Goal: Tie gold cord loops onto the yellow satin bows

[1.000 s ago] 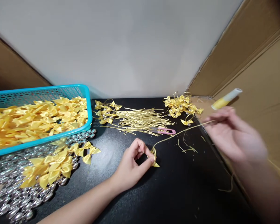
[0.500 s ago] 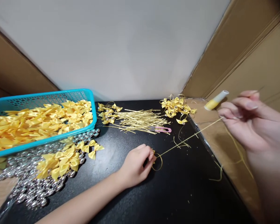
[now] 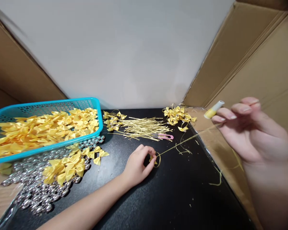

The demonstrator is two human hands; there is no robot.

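My left hand (image 3: 138, 167) rests on the black table, thumb and fingertips pinched on a small yellow ribbon bow (image 3: 151, 159). A gold wire loop (image 3: 159, 160) stands at the bow, partly covered by my fingertips. From there a yellow thread (image 3: 175, 146) runs taut up to my right hand (image 3: 252, 132), raised at the right. Its curled fingers grip the thread; a needle at the fingertips is too blurred to make out clearly. Beside those fingers a spool of yellow thread (image 3: 213, 110) stands tilted in view.
A turquoise basket (image 3: 101, 123) of yellow bows stands left, with silver beads (image 3: 42, 195) and loose bows (image 3: 64, 167) before it. Gold wire strips (image 3: 144, 127), pink-handled thread snips (image 3: 165, 136) and finished looped bows (image 3: 179, 115) lie at the back. Cardboard (image 3: 259, 60) flanks the right side.
My right hand has shifted slightly left and down, and the thread is still drawn between both hands. My left hand still pinches the bow; the loop has turned. The view has tilted a little.
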